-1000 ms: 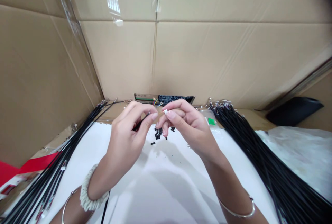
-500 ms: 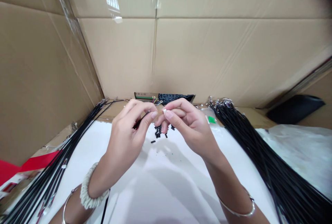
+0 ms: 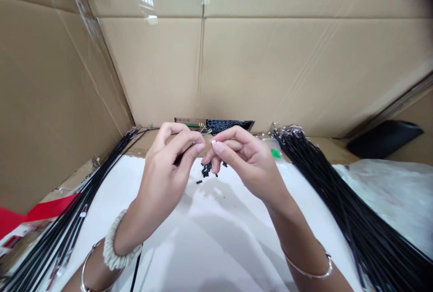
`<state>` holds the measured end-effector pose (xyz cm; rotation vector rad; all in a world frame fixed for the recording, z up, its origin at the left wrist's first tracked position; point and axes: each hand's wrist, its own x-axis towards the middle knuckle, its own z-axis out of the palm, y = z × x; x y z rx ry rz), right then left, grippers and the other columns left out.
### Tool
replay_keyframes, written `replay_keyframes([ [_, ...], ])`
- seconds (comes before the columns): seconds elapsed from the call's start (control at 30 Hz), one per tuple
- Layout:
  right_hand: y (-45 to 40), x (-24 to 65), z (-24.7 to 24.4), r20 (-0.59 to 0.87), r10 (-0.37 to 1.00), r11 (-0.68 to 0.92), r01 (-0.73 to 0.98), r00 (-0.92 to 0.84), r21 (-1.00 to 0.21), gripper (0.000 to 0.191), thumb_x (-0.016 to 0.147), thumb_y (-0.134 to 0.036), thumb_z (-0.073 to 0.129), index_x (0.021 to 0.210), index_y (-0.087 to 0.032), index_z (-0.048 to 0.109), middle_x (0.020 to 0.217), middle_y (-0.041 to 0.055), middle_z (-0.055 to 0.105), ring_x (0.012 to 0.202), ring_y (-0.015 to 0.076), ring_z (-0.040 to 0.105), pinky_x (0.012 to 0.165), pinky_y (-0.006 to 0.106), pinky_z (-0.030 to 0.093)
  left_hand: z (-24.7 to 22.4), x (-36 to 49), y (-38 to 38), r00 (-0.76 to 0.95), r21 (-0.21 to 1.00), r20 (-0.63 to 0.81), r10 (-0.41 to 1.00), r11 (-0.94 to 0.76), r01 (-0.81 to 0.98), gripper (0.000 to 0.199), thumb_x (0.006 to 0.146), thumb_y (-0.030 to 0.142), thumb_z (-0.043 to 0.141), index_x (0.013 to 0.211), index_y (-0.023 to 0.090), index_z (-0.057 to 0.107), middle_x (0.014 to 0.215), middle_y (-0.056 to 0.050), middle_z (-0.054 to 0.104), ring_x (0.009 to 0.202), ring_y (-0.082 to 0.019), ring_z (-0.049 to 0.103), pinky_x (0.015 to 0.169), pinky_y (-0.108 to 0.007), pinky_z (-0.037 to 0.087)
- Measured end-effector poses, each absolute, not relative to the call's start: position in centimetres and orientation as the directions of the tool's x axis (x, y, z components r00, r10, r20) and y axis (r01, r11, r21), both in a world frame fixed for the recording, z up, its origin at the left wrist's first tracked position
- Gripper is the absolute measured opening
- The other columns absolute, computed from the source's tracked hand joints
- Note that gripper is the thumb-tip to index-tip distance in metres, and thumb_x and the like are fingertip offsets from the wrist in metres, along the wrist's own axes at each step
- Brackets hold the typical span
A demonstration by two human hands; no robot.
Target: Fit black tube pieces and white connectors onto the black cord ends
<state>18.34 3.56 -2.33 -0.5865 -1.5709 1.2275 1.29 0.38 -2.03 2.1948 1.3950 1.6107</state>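
Observation:
Pinched between the thumb and index finger of my left hand (image 3: pixel 165 168) is a black cable (image 3: pixel 137 267), whose lower part hangs below my wrist. The other fingers of that hand are bent and raised. Opposite it, my right hand (image 3: pixel 255 161) grips a small white connector (image 3: pixel 213 143) between thumb and index finger. A thin orange wire (image 3: pixel 208 144) spans the short gap between the two pinches. Both hands are above the far part of the white tabletop (image 3: pixel 209 247). Small black pieces (image 3: pixel 205 171) lie scattered below and behind the fingertips.
Bundled black cables run along the left (image 3: pixel 91 192) and the right (image 3: pixel 324 179). Cardboard walls (image 3: pixel 264 66) rise at the back and sides. A clear plastic bag (image 3: pixel 395 197) lies at right, near a black object (image 3: pixel 385 138). Behind my hands is a slot with dark tubes (image 3: pixel 226 125).
The left hand's upper fingers have lifted slightly away from its index finger. Both pinches stay close together, and the whole view has shifted a little.

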Motion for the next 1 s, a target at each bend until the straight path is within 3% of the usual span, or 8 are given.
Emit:
replay_keyframes([
  [0.6, 3.87, 18.56, -2.57, 0.412, 0.814, 0.347, -0.227, -0.409, -0.910, 0.014, 0.098, -0.031, 0.067, 0.091, -0.020, 0.060, 0.075, 0.0005, 0.077, 0.060, 0.0106, 0.066, 0.060, 0.024, 0.054, -1.88, 1.30, 0.30, 0.056, 0.506, 0.731, 0.680, -0.595, 0.625, 0.010, 0.096, 0.013, 0.062, 0.091, 0.019, 0.066, 0.099, -0.003, 0.056, 0.074, -0.009, 0.057, 0.056, -0.017, 0.045],
  [0.8, 3.76, 18.46, -2.55, 0.406, 0.812, 0.334, -0.236, -0.419, -0.913, 0.014, 0.098, -0.031, 0.066, 0.091, -0.021, 0.060, 0.073, -0.0001, 0.077, 0.060, 0.0105, 0.067, 0.060, 0.024, 0.053, -1.98, 1.24, 0.39, 0.097, 0.462, 0.753, 0.651, -0.627, 0.628, 0.012, 0.097, 0.011, 0.061, 0.091, 0.020, 0.065, 0.101, -0.003, 0.057, 0.090, -0.012, 0.061, 0.067, -0.018, 0.050],
  [1.0, 3.81, 18.40, -2.56, 0.409, 0.804, 0.334, -0.241, -0.431, -0.911, 0.014, 0.099, -0.030, 0.066, 0.091, -0.020, 0.059, 0.074, -0.0007, 0.077, 0.059, 0.0091, 0.066, 0.060, 0.023, 0.053, -2.06, 1.29, 0.38, 0.093, 0.460, 0.756, 0.647, -0.628, 0.628, 0.012, 0.097, 0.012, 0.062, 0.089, 0.019, 0.066, 0.102, -0.004, 0.057, 0.090, -0.011, 0.061, 0.062, -0.017, 0.048],
])
